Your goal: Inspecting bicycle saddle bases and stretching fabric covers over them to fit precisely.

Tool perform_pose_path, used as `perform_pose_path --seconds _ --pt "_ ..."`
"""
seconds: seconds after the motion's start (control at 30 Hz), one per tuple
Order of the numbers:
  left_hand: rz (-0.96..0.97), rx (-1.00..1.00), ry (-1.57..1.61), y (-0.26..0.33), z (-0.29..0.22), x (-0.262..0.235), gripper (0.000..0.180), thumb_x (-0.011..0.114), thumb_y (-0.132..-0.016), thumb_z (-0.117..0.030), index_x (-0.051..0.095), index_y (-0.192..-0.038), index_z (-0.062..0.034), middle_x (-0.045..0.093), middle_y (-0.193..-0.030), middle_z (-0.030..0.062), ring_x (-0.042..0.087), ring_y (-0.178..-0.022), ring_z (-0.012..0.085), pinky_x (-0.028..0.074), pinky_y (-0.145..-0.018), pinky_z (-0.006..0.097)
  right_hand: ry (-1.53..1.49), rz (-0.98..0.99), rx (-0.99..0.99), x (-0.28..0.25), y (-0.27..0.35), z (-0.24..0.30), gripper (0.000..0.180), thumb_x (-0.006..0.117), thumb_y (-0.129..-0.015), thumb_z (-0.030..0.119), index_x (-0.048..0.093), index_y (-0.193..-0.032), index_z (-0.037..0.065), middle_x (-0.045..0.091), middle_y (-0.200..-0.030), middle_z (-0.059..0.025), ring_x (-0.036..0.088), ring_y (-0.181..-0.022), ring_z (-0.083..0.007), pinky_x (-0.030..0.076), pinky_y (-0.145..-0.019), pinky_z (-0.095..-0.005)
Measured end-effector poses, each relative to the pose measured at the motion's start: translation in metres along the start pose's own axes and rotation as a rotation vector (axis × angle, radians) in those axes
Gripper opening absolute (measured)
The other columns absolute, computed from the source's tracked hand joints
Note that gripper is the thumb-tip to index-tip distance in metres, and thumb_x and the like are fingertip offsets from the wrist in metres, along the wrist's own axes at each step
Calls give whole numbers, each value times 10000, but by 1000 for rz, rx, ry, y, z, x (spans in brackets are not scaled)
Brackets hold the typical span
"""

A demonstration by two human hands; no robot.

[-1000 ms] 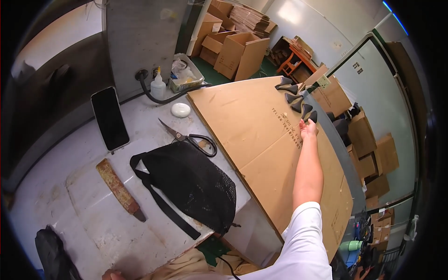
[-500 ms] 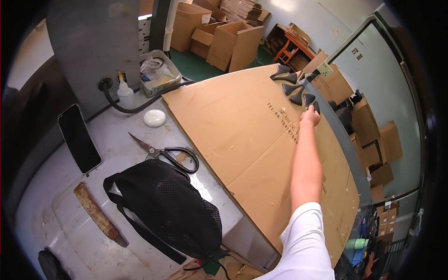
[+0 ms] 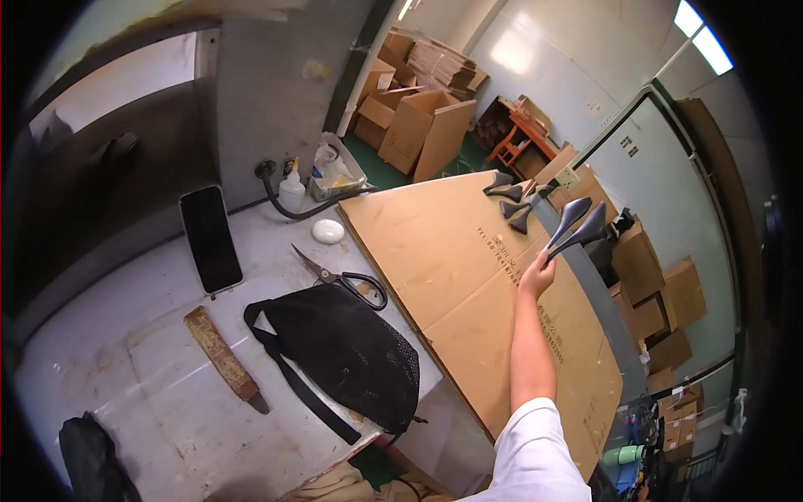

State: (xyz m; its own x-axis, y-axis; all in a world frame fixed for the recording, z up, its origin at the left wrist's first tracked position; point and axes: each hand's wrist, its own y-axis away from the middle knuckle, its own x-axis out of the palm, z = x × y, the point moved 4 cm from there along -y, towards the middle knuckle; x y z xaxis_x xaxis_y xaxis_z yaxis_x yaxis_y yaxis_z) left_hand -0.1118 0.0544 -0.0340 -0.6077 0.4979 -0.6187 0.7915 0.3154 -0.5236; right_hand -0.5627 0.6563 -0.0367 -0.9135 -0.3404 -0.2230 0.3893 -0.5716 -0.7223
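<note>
Dark spoon-shaped pieces, two of them, were pinched together by their stems in the right hand, which was closed around the lower ends, fingers curled tight. Their long axes ran up and to the right away from the hand, broad ends uppermost, lifted clear of the cardboard sheet. More of the same dark pieces lay in a small cluster on the far edge of the sheet, up and to the left of the hand, near but not touching what it held. Right arm reached out over the sheet in a white sleeve. Left hand not in view. Cardboard sheet lay flat, overhanging the grey counter at its right side. On the counter, left of the sheet: black-handled scissors, a black mesh bag just below them, a phone, a worn flat wooden strip, a small white round thing. Cardboard boxes stood on the floor behind.
</note>
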Motion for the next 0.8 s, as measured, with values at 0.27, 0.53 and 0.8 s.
perform_pose_path --seconds 0.27,0.53,0.8 --pt "16 16 312 17 23 -15 224 587 -950 -98 623 -757 10 542 -633 154 483 -490 336 413 -461 421 -452 439 226 -72 102 120 316 572 -988 314 520 -768 93 438 -562 12 387 -430 -64 309 -406 -236" --pt "260 -850 1475 -6 55 -12 422 476 -1007 -379 534 -1218 -18 621 -1007 82 625 -789 188 481 -597 293 -1270 1456 497 -156 265 345 381 571 -920 258 441 -620 63 380 -455 -14 367 -362 -135 306 -380 -279" --pt "260 -880 1183 13 84 -48 259 538 -1011 -273 576 -1106 -35 586 -863 -6 582 -741 63 459 -595 217 -894 2209 109 -145 343 395 369 679 -852 269 591 -682 -47 532 -550 -63 470 -466 -125 335 -442 -297"
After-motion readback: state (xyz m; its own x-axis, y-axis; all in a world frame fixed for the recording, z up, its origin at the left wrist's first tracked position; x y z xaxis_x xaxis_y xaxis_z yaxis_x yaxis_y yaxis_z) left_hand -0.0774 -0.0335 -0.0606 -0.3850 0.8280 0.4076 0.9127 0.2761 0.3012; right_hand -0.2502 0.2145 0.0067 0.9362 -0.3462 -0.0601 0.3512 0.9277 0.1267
